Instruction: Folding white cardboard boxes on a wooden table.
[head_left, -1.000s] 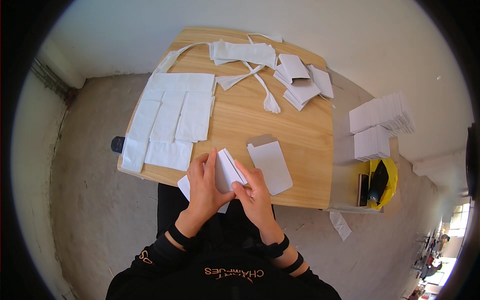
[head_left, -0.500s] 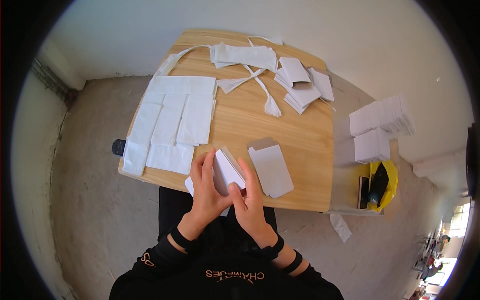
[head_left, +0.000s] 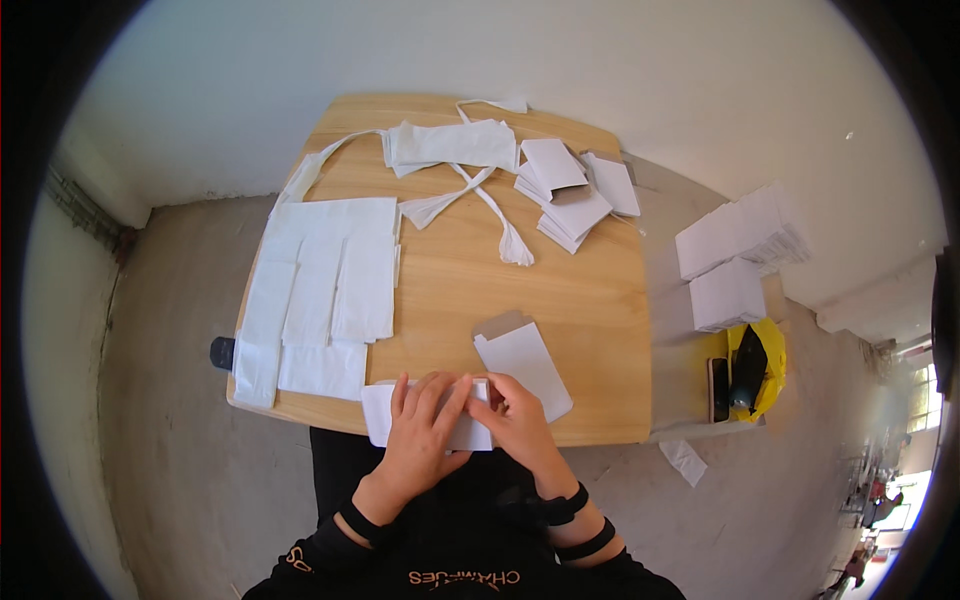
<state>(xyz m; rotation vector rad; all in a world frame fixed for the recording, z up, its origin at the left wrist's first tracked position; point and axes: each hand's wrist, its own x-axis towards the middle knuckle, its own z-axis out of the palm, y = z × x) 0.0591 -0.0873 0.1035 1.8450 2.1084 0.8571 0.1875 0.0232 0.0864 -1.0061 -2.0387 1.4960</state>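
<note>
Low at the table's near edge, I hold a small white paperboard box (head_left: 472,436) lying roughly sideways. My left hand (head_left: 424,428) lies over it, fingers curled across its top. At the box's right end, my right hand (head_left: 517,418) pinches its edge with thumb and fingers; the fingertips partly hide that end. Another white piece (head_left: 377,412) sticks out left of my left hand, and I cannot tell whether it belongs to the box. Just beyond my right hand, a flattened white carton (head_left: 528,366) with a grey flap rests on the wooden table (head_left: 590,330).
White plastic bags (head_left: 315,270) lie in overlapping stacks at left, with more bags (head_left: 455,145) and twisted white strips farther back. Folded white boxes (head_left: 570,195) pile at back right. Beyond the table's right side stand carton stacks (head_left: 728,292), a phone (head_left: 717,390) and a yellow bag (head_left: 773,380).
The box has turned from tilted upright between both hands to lying sideways, lower down. My left fingers have moved over it, and my right hand has shifted to its right end.
</note>
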